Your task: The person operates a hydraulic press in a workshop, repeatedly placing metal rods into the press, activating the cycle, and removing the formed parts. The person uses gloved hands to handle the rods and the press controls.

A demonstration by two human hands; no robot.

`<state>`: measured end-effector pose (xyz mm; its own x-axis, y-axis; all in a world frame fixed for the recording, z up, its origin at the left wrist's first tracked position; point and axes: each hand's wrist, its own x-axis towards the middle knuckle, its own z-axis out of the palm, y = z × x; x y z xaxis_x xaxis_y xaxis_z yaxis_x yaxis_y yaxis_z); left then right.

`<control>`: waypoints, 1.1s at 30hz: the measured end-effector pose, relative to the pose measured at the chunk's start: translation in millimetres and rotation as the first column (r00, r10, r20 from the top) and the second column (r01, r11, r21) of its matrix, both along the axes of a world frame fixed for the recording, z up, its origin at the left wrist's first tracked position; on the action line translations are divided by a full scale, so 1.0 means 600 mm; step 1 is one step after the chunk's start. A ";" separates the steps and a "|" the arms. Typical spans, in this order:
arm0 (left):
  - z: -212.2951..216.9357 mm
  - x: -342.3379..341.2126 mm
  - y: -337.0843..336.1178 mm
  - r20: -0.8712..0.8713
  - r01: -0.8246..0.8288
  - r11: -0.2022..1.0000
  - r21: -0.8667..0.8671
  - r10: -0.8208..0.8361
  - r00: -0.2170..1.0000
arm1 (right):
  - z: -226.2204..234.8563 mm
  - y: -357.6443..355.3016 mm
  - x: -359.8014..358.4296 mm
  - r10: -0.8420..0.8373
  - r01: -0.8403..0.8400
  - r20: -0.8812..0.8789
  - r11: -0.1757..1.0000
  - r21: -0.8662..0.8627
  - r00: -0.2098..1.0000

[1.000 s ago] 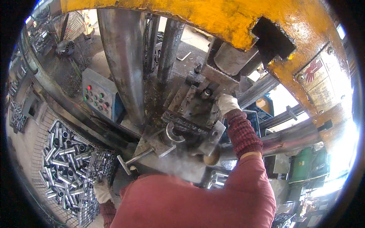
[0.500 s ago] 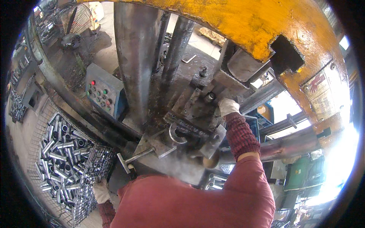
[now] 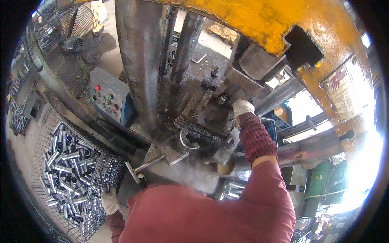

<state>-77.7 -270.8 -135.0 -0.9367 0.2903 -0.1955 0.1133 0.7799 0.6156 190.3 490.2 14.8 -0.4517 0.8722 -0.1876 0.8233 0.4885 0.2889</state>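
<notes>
My right hand (image 3: 243, 108), in a white glove, reaches into the press beside the dark metal die block (image 3: 216, 111). Its fingers look curled, and whatever they hold is hidden from view. Close to the fingers, a short round metal piece (image 3: 222, 98) stands on the block. Above it hangs the press's heavy steel ram (image 3: 259, 65). My left hand (image 3: 109, 202), also gloved, is low at my side, against the wire basket's near edge. Its fingers are mostly hidden, so their grip does not show. Many shiny short tubes (image 3: 67, 170) fill the wire basket (image 3: 38, 162).
A yellow press frame (image 3: 251, 20) arches overhead, with thick steel columns (image 3: 139, 60) around the bed. A T-handled rod (image 3: 148, 164) and a half-ring clamp (image 3: 186, 139) sit in front. At left stand a button box (image 3: 107, 97) and a fan (image 3: 77, 24). More tubes (image 3: 231, 189) lie near my right elbow.
The view has shifted slightly. My right hand stays beside the die block, and my left hand stays at the basket's edge.
</notes>
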 end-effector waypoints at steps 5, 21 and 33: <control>0.026 -0.002 0.032 -0.013 -0.098 0.992 -0.085 0.097 0.995 | 0.047 -0.045 0.032 -0.128 0.111 -0.241 0.990 -0.084 0.962; 0.048 0.003 0.024 0.089 -0.145 0.988 -0.049 0.149 0.985 | 0.055 -0.132 0.034 0.352 -0.351 0.004 0.935 -0.057 0.936; 0.118 0.004 0.074 0.124 -0.080 0.997 0.005 0.079 0.989 | 0.040 -0.151 0.059 0.138 -0.143 -0.109 0.989 -0.033 0.984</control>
<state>-75.4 -226.7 -64.5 -0.9257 0.2183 -0.3089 -0.0265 0.7773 0.6286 225.9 399.6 39.0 -0.5885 0.7912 -0.1660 0.7706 0.6111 0.1808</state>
